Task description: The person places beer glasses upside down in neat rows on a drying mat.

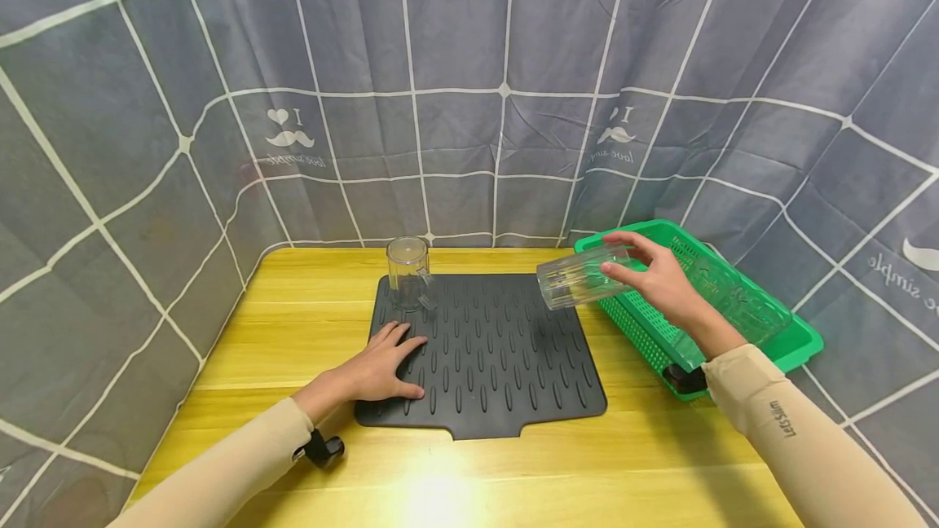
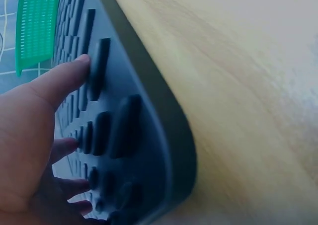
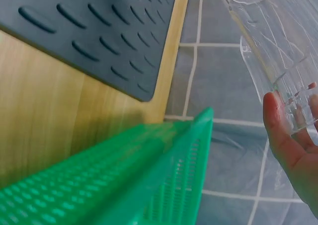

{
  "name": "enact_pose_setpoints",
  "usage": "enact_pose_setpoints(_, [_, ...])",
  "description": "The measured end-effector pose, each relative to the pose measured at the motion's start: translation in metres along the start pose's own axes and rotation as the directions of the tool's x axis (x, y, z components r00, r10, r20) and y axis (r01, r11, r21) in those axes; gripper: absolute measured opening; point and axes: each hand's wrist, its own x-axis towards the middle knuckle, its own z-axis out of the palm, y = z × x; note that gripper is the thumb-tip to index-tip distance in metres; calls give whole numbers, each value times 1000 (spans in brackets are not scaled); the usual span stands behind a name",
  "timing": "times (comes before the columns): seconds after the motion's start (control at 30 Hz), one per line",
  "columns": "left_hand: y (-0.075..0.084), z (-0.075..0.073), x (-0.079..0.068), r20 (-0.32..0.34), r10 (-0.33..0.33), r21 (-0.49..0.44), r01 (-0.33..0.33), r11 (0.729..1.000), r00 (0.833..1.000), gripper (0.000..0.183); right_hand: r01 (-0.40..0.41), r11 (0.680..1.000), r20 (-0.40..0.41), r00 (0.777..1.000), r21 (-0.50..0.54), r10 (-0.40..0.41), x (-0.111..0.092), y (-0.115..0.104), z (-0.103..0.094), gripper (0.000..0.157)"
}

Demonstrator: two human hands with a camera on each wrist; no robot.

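My right hand (image 1: 663,288) grips a clear glass mug (image 1: 579,277) by its base end, between thumb and fingers. The mug lies tilted nearly sideways in the air, its far end over the right edge of a black ridged mat (image 1: 499,381). In the right wrist view the mug's handle (image 3: 251,68) shows on its side. My left hand (image 1: 377,365) rests on the mat's left part with its fingers spread. Just beyond that hand, another glass mug (image 1: 407,275) stands on the mat's back left corner, its handle toward the right.
A green perforated basket (image 1: 803,353) stands right of the mat, with clear glassware (image 1: 759,316) inside. Wooden tabletop (image 1: 293,283) surrounds the mat. A grey curtain (image 1: 455,137) with white grid lines hangs behind and along both sides.
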Motion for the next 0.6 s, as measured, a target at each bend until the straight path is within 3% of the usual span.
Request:
enact_pose_setpoints(0.27, [8, -5, 0, 22, 4, -4, -4, 1000, 1000, 81, -2, 997, -11, 1000, 76, 2, 1, 7, 16, 50])
enact_pose_setpoints(0.6, [22, -9, 4, -76, 4, -32, -6, 999, 997, 73, -15, 990, 2, 1000, 138, 15, 2, 14, 34, 50])
